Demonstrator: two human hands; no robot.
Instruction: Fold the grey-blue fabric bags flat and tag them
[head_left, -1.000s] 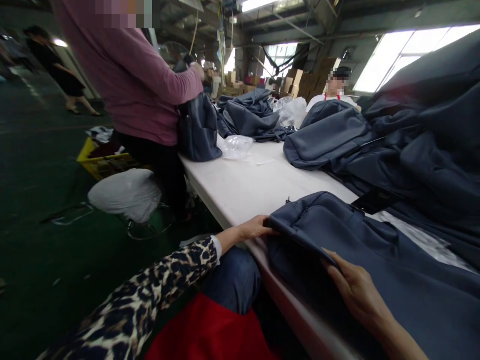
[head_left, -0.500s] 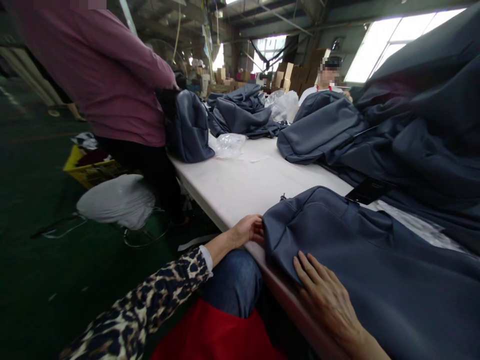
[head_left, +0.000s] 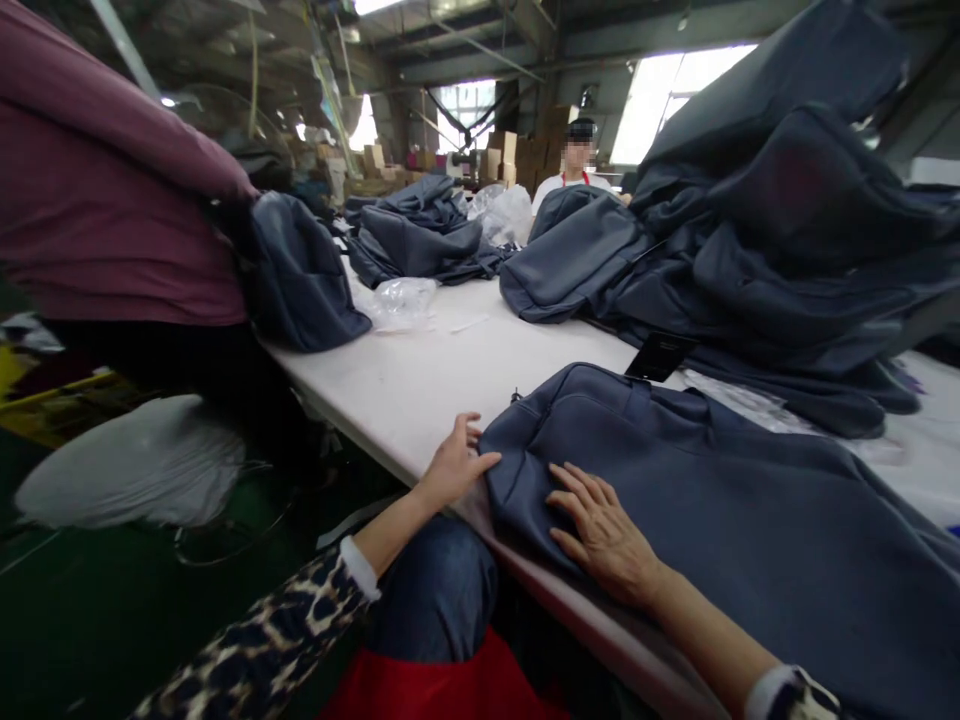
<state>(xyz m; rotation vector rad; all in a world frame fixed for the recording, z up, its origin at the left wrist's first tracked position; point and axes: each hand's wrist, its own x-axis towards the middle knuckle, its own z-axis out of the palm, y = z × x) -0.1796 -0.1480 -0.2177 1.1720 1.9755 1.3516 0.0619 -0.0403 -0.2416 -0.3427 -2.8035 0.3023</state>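
A slate-blue backpack [head_left: 697,490] lies flat on the white table [head_left: 420,380] in front of me. My right hand [head_left: 600,530] rests flat on its near corner, fingers spread, holding nothing. At the table's edge my left hand [head_left: 454,465] touches the backpack's left end, with the thumb on the fabric and the fingers loosely apart. A black tag [head_left: 658,355] lies at the backpack's far side.
A big heap of blue backpacks [head_left: 765,230] fills the right of the table. More backpacks [head_left: 420,235] and clear plastic bags [head_left: 401,298] lie farther back. A person in a maroon top [head_left: 105,200] stands at left holding a backpack [head_left: 304,275]. Another person [head_left: 577,165] sits far behind.
The view has swung to the right. My right hand slid from the backpack's near edge onto its top and now lies flat. My left hand stays at the backpack's left end.
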